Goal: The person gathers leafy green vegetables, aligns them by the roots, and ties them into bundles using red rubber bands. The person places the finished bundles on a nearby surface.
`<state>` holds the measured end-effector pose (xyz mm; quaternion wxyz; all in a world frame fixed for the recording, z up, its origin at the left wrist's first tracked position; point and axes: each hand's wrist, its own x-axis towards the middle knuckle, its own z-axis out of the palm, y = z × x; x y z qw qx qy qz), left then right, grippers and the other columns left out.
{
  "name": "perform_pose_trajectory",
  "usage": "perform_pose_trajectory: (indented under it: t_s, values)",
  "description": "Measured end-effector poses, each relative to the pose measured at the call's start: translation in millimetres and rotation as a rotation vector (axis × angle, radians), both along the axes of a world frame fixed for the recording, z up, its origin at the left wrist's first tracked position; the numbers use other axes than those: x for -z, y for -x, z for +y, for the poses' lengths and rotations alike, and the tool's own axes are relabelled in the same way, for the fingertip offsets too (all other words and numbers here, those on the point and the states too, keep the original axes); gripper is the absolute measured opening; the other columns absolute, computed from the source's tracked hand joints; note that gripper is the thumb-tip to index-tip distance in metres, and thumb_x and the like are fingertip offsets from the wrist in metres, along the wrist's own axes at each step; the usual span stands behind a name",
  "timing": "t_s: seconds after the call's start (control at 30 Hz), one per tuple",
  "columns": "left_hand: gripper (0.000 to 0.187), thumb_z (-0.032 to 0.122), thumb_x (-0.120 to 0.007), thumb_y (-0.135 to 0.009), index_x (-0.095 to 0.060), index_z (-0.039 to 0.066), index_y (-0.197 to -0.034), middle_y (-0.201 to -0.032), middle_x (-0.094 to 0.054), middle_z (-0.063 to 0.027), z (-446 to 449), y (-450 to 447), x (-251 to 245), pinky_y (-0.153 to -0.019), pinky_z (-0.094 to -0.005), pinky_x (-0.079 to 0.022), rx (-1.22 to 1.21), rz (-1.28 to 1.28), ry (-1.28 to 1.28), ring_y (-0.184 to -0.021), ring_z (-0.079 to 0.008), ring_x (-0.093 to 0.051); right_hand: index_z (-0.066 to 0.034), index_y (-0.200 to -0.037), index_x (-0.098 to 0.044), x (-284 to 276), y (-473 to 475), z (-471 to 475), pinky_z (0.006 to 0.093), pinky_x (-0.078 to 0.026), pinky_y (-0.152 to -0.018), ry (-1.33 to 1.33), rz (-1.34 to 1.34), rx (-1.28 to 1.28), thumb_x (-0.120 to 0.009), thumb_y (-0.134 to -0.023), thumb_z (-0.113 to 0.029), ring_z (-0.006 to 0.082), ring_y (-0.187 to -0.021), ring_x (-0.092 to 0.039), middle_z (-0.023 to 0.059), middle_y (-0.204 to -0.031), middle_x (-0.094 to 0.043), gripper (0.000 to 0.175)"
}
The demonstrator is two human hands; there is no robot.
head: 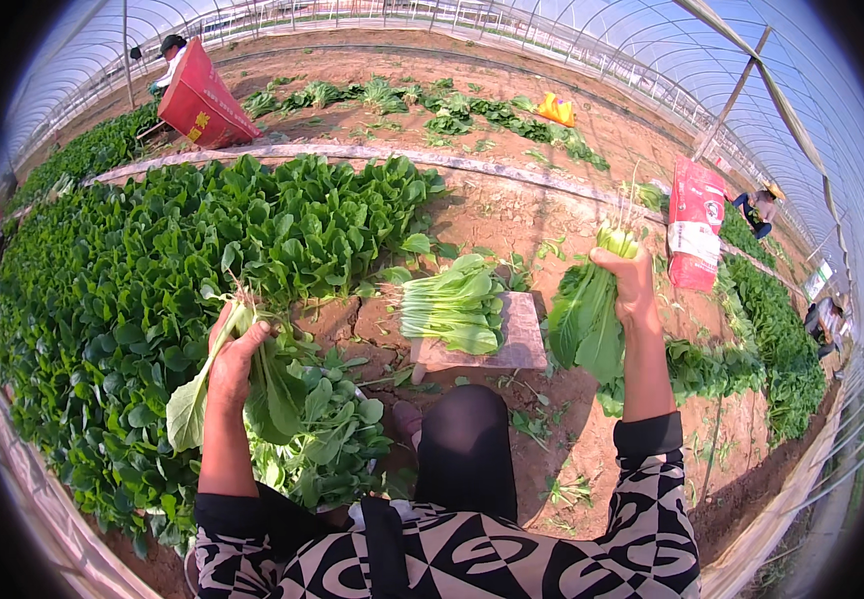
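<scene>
My left hand (233,363) grips a few leafy green plants (275,400) by their stems, roots up and leaves hanging down. On the right, my right hand (630,281) is closed around a bunch of greens (585,322), its pale stem ends and thin roots pointing up. Between the hands, a neat stack of greens (451,303) lies on a low wooden stool (526,322), roots to the left. Below my left hand, loose picked leaves (327,438) fill a container whose rim is mostly hidden.
A dense bed of growing greens (140,299) covers the left. A red and white sack (694,224) stands at right; a large red sack (207,101) leans beside a person (172,56) at far left. Other people (758,206) crouch at right. An orange-yellow bag (556,109) lies beyond.
</scene>
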<state>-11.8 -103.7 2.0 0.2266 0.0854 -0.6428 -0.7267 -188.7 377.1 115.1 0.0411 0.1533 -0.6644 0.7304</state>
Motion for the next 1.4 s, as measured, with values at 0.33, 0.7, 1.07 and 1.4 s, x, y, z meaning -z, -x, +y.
perform_pose_trajectory:
  t_s: [0.33,0.7,1.07,1.4]
  values:
    - [0.066,0.018,-0.073,-0.085,-0.041,0.0,-0.14,-0.106,-0.063,-0.0073,-8,10,19,-0.084,-0.0306,-0.047,-0.191,-0.052,0.084,-0.09,-0.0157,-0.059,-0.0026,-0.112,-0.061,85,-62,-242,0.0268,-0.05,-0.077,0.035,-0.145,-0.66,-0.079,-0.066,-0.001,0.0087,-0.084,-0.058,-0.0008,-0.095,-0.064,0.049]
    - [0.042,0.014,-0.065,-0.089,-0.053,0.0,-0.128,-0.113,-0.062,-0.0072,1,14,30,-0.091,-0.0322,-0.044,-0.195,0.048,0.018,-0.1,-0.0176,-0.057,0.0015,-0.114,-0.058,146,-93,-322,0.0317,-0.049,-0.08,-0.337,-0.131,-0.731,-0.078,-0.059,-0.014,0.0185,-0.086,-0.061,0.0106,-0.096,-0.065,0.061]
    - [0.03,0.014,-0.062,-0.092,-0.056,0.004,-0.12,-0.099,-0.063,-0.0047,18,26,28,-0.078,-0.0303,-0.048,-0.09,0.12,-0.206,-0.086,-0.0149,-0.059,-0.0007,-0.122,-0.057,152,-89,-314,0.0303,-0.049,-0.084,-0.221,-0.263,-0.895,-0.079,-0.06,-0.005,0.0173,-0.088,-0.061,0.0077,-0.1,-0.067,0.066]
    - [0.033,0.014,-0.061,-0.094,-0.055,0.004,-0.125,-0.095,-0.064,-0.0056,17,44,37,-0.072,-0.0282,-0.052,-0.028,0.192,-0.49,-0.082,-0.0143,-0.06,-0.001,-0.105,-0.063,151,-94,-311,0.0315,-0.052,-0.067,0.03,-0.403,-1.016,-0.076,-0.061,0.002,0.0149,-0.073,-0.061,0.0044,-0.082,-0.064,0.046]
